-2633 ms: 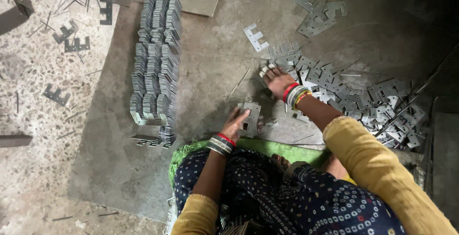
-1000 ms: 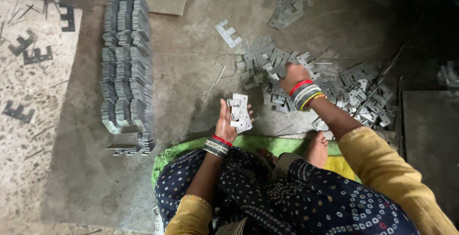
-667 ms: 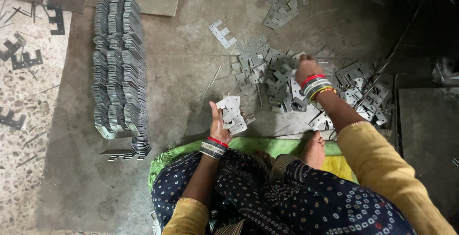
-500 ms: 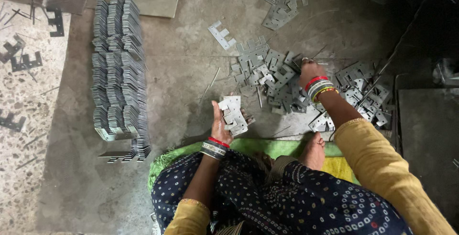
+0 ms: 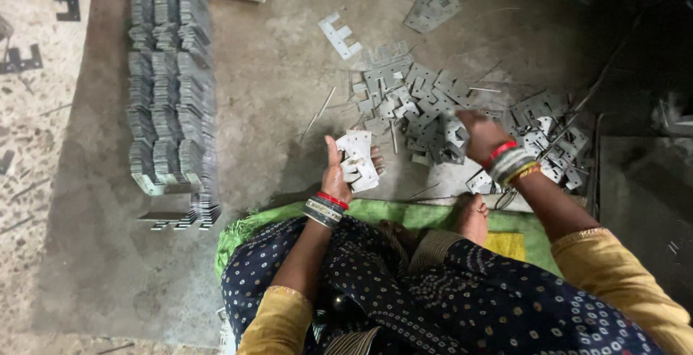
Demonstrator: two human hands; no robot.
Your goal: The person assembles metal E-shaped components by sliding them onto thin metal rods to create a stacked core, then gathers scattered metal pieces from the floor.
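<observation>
Dim daylight, dark right side, slight blur.

I see my two hands: my left hand [image 5: 338, 174] and my right hand [image 5: 480, 135]. Each wrist carries several bangles. Three long rows of stacked metal plates [image 5: 170, 88] stand on the floor. The loose plates [image 5: 419, 95] are too many to count.

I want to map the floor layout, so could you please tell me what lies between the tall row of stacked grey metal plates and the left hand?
In the head view, only bare grey concrete floor separates them.
</observation>
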